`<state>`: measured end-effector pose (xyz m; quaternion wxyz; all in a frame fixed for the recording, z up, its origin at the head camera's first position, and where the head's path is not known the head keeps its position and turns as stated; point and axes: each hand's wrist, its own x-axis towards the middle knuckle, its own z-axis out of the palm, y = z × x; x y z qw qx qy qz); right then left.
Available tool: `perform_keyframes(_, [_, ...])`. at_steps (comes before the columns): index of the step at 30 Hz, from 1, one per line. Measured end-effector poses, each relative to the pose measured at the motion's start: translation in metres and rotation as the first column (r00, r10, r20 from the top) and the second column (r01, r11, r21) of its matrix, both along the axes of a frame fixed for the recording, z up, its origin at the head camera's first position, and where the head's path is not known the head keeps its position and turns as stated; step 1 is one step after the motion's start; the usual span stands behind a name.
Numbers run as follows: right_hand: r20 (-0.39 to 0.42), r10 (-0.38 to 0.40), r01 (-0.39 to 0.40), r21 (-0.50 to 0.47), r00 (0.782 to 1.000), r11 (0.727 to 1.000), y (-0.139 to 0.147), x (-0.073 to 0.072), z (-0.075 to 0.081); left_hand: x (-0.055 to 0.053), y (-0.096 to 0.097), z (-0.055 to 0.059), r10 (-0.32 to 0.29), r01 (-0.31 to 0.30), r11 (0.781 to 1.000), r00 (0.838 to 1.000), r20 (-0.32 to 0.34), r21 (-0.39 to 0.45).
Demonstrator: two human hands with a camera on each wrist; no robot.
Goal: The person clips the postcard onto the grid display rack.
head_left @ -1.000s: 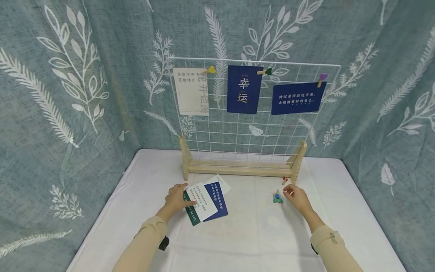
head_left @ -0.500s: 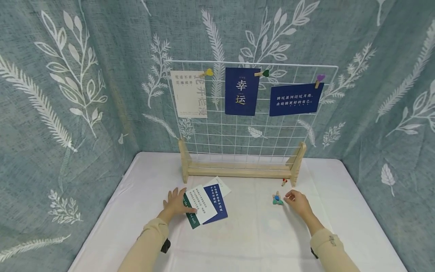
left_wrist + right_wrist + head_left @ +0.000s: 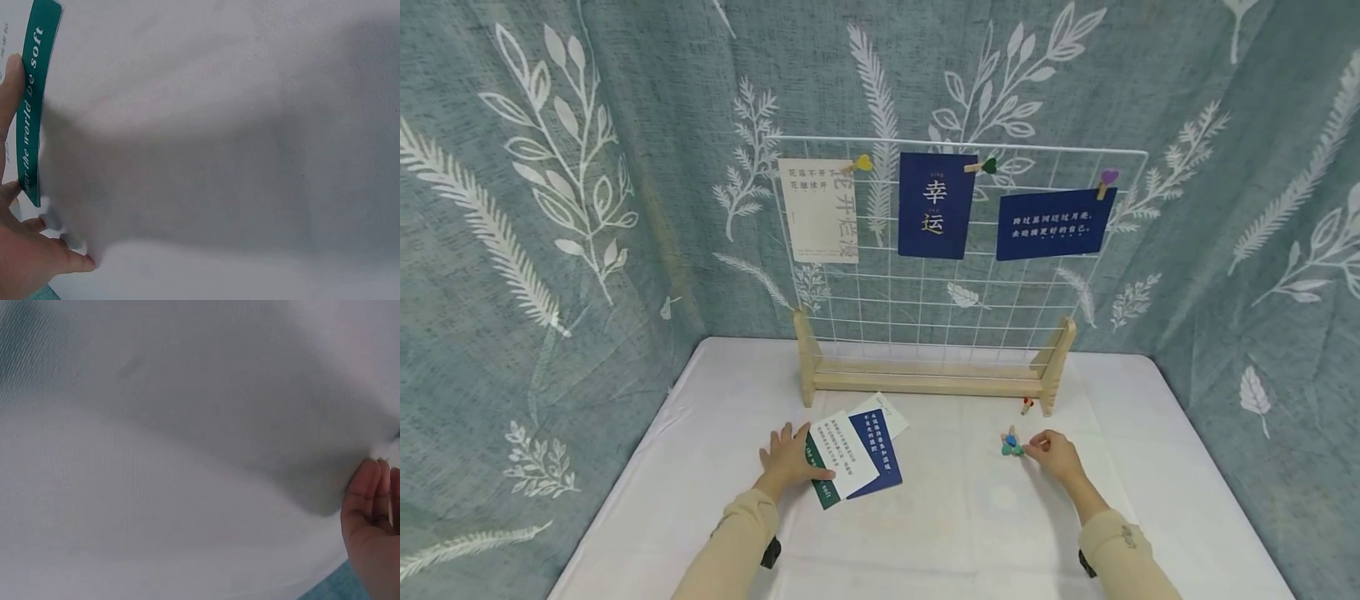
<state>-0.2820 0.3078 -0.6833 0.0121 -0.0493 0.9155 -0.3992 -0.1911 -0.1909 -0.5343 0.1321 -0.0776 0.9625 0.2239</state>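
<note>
The left hand (image 3: 787,460) had fingers apart, thumb on cards (image 3: 847,457). The right hand (image 3: 1057,459) had fingers bunched beside light-looking clips (image 3: 1011,445), probably best pinched at the ends; I couldn't tell its hold.

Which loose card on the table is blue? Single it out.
The blue card with white Chinese lettering, partly under the white card by the left hand; its loose neighbours show white or green.

Navy, green and white
White surface (image 3: 940,542); pale wooden stand (image 3: 925,385) near its far edge; dark green card (image 3: 830,499) with white lettering; white card (image 3: 848,454) with dark print; navy card (image 3: 891,473) with white print; blue and green clips (image 3: 1012,443); grey-green curtain (image 3: 688,275) patterned with white leaves.
</note>
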Motion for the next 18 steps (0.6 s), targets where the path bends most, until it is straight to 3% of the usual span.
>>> perform_keyframes(1, [-0.034,-0.001,0.000,-0.027,0.999,1.000,0.001,0.000,-0.006,0.000,0.000,-0.001,0.002,-0.002,1.000,1.000,-0.004,-0.003])
perform_keyframes(2, [-0.002,-0.020,0.020,-0.028,1.000,0.999,-0.004,0.006,0.005,0.000,0.001,-0.002,0.006,-0.006,1.000,1.000,-0.009,-0.004])
perform_keyframes(4, [-0.020,-0.027,0.026,-0.060,0.999,0.998,-0.014,0.020,0.024,-0.001,0.001,-0.003,0.016,-0.016,1.000,1.000,-0.021,-0.006])
perform_keyframes(6, [-0.005,-0.059,0.058,-0.091,0.998,0.994,-0.029,0.036,0.053,-0.001,0.001,-0.003,0.025,-0.025,1.000,0.999,-0.035,-0.012])
perform_keyframes(8, [0.082,-0.108,0.114,-0.073,0.991,0.991,-0.048,0.055,0.093,-0.001,0.002,-0.001,0.033,-0.034,0.999,0.998,-0.047,-0.022])
perform_keyframes(10, [0.096,-0.130,0.136,-0.060,0.987,0.989,-0.058,0.064,0.111,-0.001,0.002,0.000,0.040,-0.041,0.999,0.998,-0.056,-0.025])
perform_keyframes(13, [0.117,-0.150,0.154,-0.022,0.982,0.988,-0.067,0.069,0.124,-0.001,0.003,0.000,0.050,-0.051,0.999,0.997,-0.063,-0.013])
perform_keyframes(18, [0.111,-0.155,0.159,-0.029,0.982,0.987,-0.071,0.072,0.123,-0.002,0.005,-0.001,0.052,-0.053,0.999,0.996,-0.067,-0.010])
